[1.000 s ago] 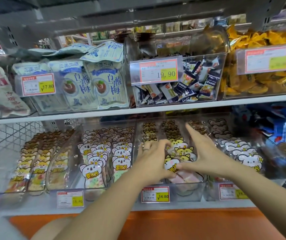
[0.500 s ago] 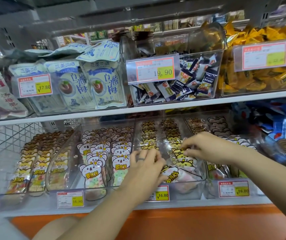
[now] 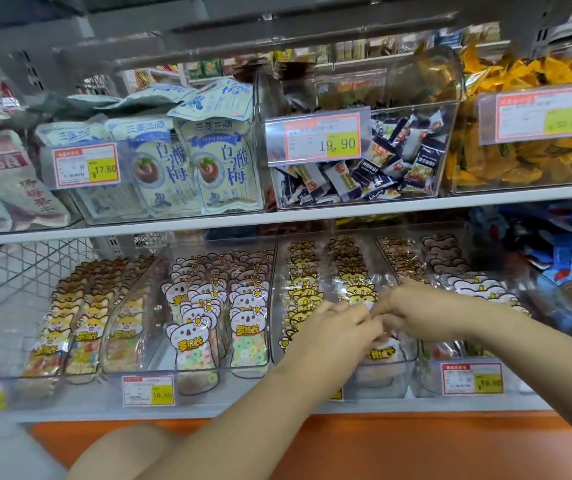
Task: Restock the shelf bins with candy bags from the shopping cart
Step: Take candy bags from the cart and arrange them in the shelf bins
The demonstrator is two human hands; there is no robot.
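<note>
Both hands meet over the yellow bags in the middle bin; left hand and right hand pinch them, seemingly to straighten the row

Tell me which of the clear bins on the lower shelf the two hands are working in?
The bin of yellow cat-faced bags, third from the left. Both the left hand and right hand meet over its front; the koala bin beside it is untouched.
</note>
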